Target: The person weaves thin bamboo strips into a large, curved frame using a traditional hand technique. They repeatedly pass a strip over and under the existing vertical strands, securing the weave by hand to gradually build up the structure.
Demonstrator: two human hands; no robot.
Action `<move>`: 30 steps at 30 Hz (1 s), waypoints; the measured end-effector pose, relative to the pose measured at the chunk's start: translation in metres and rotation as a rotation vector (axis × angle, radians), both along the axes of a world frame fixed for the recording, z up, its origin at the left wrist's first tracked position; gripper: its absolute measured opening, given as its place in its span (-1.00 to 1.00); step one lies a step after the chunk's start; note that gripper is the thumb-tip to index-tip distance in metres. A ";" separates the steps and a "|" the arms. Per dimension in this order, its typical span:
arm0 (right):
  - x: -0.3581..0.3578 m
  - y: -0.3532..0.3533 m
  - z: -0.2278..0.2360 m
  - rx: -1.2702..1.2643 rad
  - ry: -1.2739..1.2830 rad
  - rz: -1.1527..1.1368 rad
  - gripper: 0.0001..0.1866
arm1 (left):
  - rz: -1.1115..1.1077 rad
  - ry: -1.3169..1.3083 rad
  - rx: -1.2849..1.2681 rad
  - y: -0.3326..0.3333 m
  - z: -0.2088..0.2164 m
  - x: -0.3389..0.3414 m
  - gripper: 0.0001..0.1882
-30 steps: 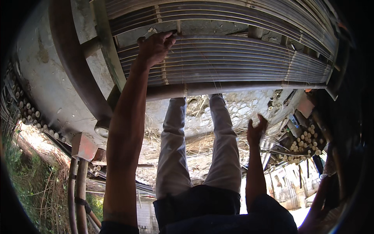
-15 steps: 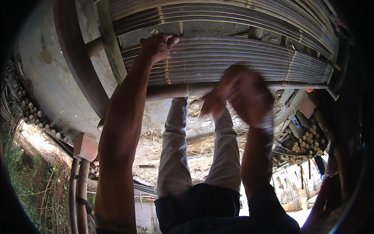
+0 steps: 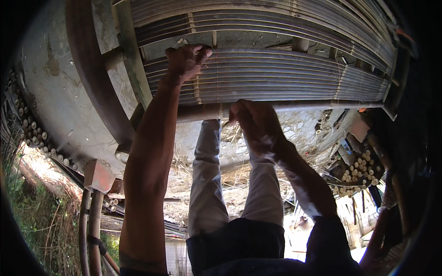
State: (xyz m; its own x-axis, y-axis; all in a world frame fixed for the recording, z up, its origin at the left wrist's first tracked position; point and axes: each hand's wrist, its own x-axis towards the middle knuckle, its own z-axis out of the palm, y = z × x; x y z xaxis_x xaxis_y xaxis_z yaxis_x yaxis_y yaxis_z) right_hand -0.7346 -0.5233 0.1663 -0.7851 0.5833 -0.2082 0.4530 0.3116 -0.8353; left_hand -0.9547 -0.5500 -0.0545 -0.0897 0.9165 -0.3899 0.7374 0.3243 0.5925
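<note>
A panel of thin bamboo slats (image 3: 276, 76) lies in front of me, lashed across with cords. Its near edge rests along a round bamboo pole (image 3: 304, 105). At the panel's far left edge my left hand (image 3: 186, 62) is closed, thumb against the curled fingers; what it grips is too small to make out. A thin cord (image 3: 217, 76) runs across the slats just right of that hand. My right hand (image 3: 258, 126) is closed, its fingertips pinched by the near pole, slightly right of the cord's line. Anything between those fingertips is hidden.
A second slatted section (image 3: 258, 20) lies beyond a gap. Thick bamboo frame pieces (image 3: 94, 69) stand on the left. Cut bamboo poles are stacked at right (image 3: 361, 172) and left. A reddish block (image 3: 99, 175) sits on posts; straw (image 3: 235, 168) litters the ground.
My right hand, blurred and spread over the near pole before, has moved left and nearer me, and its fingers have closed. My left hand stays at the far edge, slightly lower in view.
</note>
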 end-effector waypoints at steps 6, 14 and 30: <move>0.080 0.050 0.003 -0.239 -0.332 -0.049 -0.80 | -0.060 0.029 0.104 0.015 0.029 0.003 -0.69; 0.145 -0.013 0.027 -0.490 0.045 -0.400 -0.75 | 0.301 0.106 0.468 0.014 0.043 0.019 -0.74; 0.402 -0.197 0.009 -0.096 -0.788 -0.474 -0.87 | 0.477 0.448 0.329 0.048 0.070 0.082 -0.92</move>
